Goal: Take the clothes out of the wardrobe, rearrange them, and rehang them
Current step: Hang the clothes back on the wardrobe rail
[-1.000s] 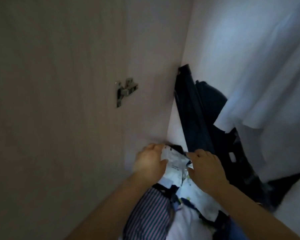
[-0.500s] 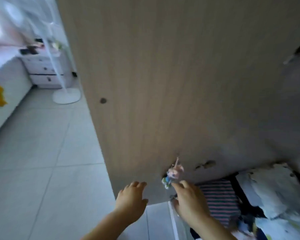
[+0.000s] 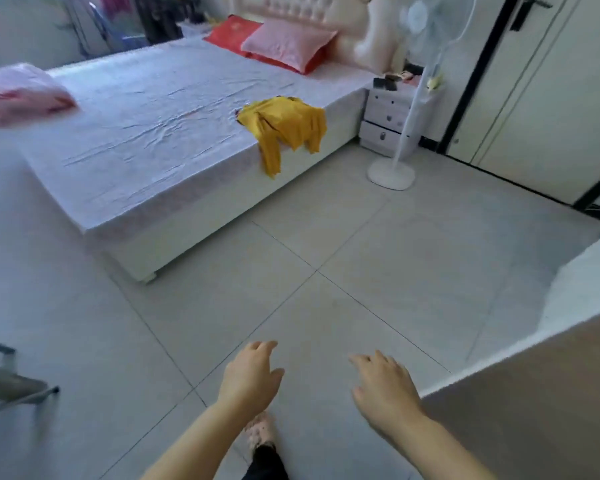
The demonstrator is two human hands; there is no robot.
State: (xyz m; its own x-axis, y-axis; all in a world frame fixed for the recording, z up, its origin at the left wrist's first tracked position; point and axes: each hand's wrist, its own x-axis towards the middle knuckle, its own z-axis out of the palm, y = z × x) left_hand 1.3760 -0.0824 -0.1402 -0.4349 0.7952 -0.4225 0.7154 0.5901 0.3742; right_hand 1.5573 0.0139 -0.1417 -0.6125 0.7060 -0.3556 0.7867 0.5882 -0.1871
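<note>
While both hands hover empty at the bottom of the frame, left hand (image 3: 248, 377) and right hand (image 3: 383, 388) w/ fingers loosely spread and gripping nothing, I'm facing the bed (image 3: 174, 133) in the upper left. Only one garment is in view: the yellow top (image 3: 286, 128), draped over the bed's near edge at upper centre (a wooden panel (image 3: 534, 410) fills the lower right). Best approach, I'd judge: step in, pinch it at the shoulders, lift clear so it hangs straight.
</note>
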